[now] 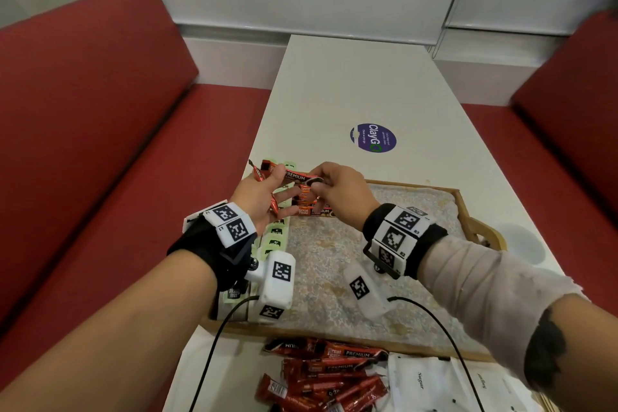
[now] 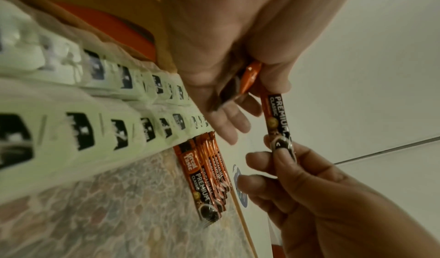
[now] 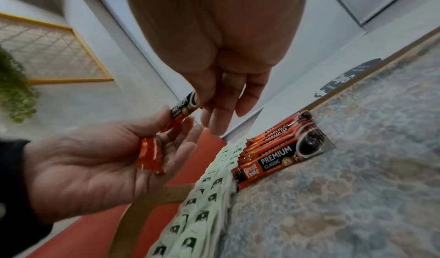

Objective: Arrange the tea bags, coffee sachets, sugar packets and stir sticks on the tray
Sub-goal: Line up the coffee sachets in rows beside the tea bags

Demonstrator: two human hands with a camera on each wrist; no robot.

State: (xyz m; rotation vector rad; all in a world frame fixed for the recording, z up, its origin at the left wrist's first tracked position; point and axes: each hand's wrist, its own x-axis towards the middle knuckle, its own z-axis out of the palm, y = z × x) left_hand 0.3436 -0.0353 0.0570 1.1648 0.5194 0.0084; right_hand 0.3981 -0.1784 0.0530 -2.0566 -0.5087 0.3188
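My right hand (image 1: 337, 192) pinches the dark end of one coffee sachet (image 2: 277, 117) between thumb and fingers, in the middle of the head view, above the tray (image 1: 465, 207). My left hand (image 1: 259, 199) holds the other end of this sachet with its thumb, and more red sachets (image 3: 150, 154) lie across its palm. On the tray, a row of coffee sachets (image 3: 281, 150) lies touching the pale green tea bags (image 2: 100, 130). At the bottom of the head view, loose sachets (image 1: 321, 378) and sugar packets (image 1: 421, 385) lie on the table (image 1: 351, 84).
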